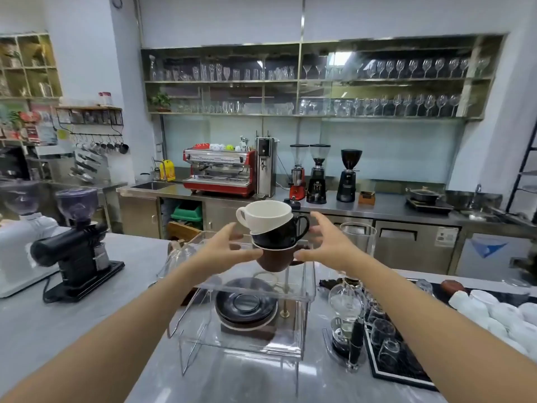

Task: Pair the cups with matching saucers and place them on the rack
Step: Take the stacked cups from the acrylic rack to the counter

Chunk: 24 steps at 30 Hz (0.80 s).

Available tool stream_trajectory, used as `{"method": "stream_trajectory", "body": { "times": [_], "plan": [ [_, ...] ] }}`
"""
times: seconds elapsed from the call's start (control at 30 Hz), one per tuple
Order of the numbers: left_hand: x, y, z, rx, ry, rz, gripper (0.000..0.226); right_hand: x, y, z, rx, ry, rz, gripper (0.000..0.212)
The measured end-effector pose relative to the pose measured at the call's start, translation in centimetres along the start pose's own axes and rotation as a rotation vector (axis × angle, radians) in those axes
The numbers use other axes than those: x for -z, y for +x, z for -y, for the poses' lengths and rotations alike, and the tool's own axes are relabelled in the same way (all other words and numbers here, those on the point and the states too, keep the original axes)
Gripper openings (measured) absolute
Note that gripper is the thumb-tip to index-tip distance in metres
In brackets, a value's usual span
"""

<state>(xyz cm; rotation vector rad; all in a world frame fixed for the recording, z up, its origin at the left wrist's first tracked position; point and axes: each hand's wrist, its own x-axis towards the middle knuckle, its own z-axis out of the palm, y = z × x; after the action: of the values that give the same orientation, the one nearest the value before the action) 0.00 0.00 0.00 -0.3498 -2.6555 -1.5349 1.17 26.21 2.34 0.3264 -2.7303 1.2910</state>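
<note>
Three cups are stacked on the top of a clear acrylic rack [308, 292] at the middle of the counter: a white cup [268, 215] tilted on top, a black cup [279, 234] in the middle and a brown cup [274, 260] at the bottom. My left hand [229, 247] and my right hand [327, 242] flank the stack with fingers spread; both thumbs reach the brown cup's sides. Under the rack's top lies a pile of saucers [245, 305], black ones above a lighter one.
A black grinder [75, 251] stands at the left. A glass siphon brewer [345, 309], a black tray of glasses [389, 344] and white cups [499, 312] crowd the right. A glass pitcher [359, 237] stands behind my right hand. The back counter holds a red espresso machine [219, 173].
</note>
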Motion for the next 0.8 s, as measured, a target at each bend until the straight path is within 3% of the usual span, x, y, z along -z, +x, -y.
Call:
{"method": "stream_trajectory", "body": {
  "times": [0.23, 0.57, 0.8],
  "plan": [
    [-0.5, 2.0, 0.8, 0.069, -0.216, 0.071, 0.082, -0.2, 2.6, -0.7, -0.071, 0.249, 0.027, 0.079],
    [-1.8, 4.1, 1.1, 0.167, -0.455, 0.044, 0.066, -1.2, 4.2, -2.2, -0.006, 0.260, 0.046, 0.067],
    [-2.4, 4.2, 1.4, 0.126, -0.524, -0.003, 0.059, -1.7, 4.4, -2.4, 0.037, 0.275, -0.018, 0.062]
  ]
}}
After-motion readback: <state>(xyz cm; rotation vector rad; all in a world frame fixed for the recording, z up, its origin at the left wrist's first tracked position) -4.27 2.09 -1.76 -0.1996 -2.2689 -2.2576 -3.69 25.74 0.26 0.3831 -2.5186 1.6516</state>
